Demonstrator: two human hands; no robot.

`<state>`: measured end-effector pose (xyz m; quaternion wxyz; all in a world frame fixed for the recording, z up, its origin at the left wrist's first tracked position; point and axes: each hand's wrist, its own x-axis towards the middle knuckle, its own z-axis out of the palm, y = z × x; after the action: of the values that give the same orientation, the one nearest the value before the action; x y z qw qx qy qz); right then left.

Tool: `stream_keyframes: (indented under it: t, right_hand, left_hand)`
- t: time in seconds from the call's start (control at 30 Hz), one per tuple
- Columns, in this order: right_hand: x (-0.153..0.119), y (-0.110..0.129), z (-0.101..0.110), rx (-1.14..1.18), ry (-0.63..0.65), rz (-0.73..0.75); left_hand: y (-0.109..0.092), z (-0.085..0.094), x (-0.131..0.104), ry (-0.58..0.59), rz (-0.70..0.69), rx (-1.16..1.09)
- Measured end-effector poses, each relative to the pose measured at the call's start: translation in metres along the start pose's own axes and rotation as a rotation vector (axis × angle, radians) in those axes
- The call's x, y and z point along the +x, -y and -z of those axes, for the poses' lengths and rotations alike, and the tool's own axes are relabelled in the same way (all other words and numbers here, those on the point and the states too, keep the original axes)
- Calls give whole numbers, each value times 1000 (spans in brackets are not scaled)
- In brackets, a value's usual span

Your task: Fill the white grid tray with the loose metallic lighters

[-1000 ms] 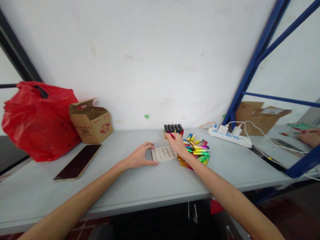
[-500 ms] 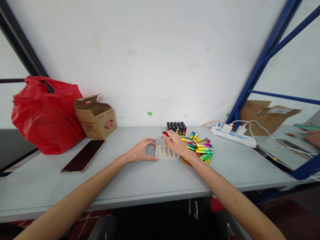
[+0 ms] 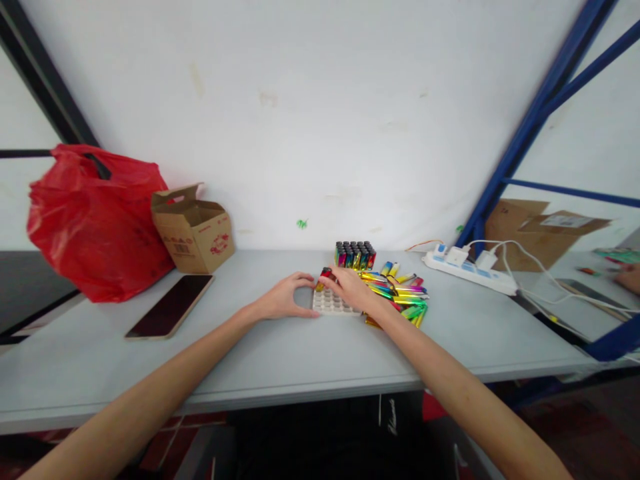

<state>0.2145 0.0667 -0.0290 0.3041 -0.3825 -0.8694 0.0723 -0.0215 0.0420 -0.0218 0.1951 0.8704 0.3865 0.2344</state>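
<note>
A white tray with rows of holes lies on the table before me. My left hand grips its left side, thumb at the near corner and fingers at the far one. My right hand reaches over the tray and pinches a lighter, red and yellow with a dark top, held upright at the far left holes. Whether its base sits in a hole is hard to tell. Beside my right wrist lies a loose pile of shiny coloured lighters. Behind it stands a block of upright lighters with black tops.
To the left are a phone, an open cardboard box and a red plastic bag. A power strip with plugs and cables lies at right, near a blue frame. Another person's hand shows far right.
My right hand has brought the lighter down and left onto the tray's far left part, turning it upright. My left hand stays at the tray. The view has shifted slightly.
</note>
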Motion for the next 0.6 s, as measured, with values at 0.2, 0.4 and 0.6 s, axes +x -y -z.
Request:
stream_keyframes:
  t: [0.2,0.4,0.6]
  right_hand:
    - [2,2,-6,-146,73,56]
    - [-10,-3,19,-87,43,40]
    - [-33,-48,74,-300,45,-198]
  left_hand:
    - [0,0,0,-3,-13,22]
    - [0,1,0,-4,-32,27]
    - [-3,2,-1,4,-30,21]
